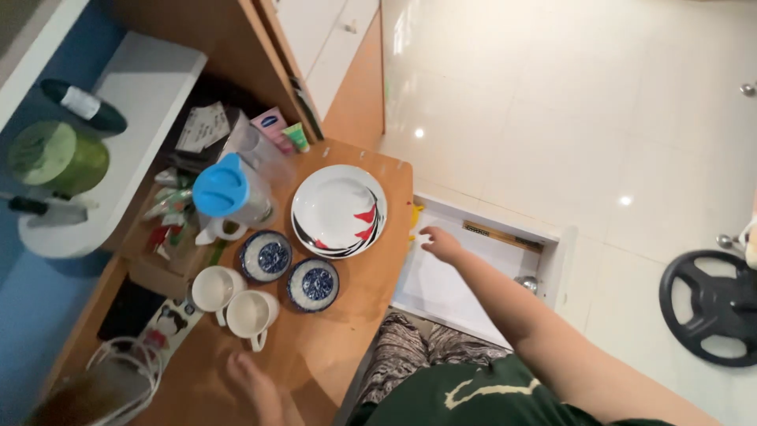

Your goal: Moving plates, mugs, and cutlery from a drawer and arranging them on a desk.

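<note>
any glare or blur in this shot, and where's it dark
Head view: ceiling lights throw bright glare spots on the glossy floor tiles; the left hand at the bottom edge is motion-blurred, while the right hand over the open white drawer is sharper; the shelf recess behind the blue-lidded jug sits in shadow.

The single head camera looked steeply down from above, fairly high. The wooden table [347,315] filled nine o'clock, the open white drawer [473,268] sat centre, tiled floor [568,102] toward one o'clock.
</note>
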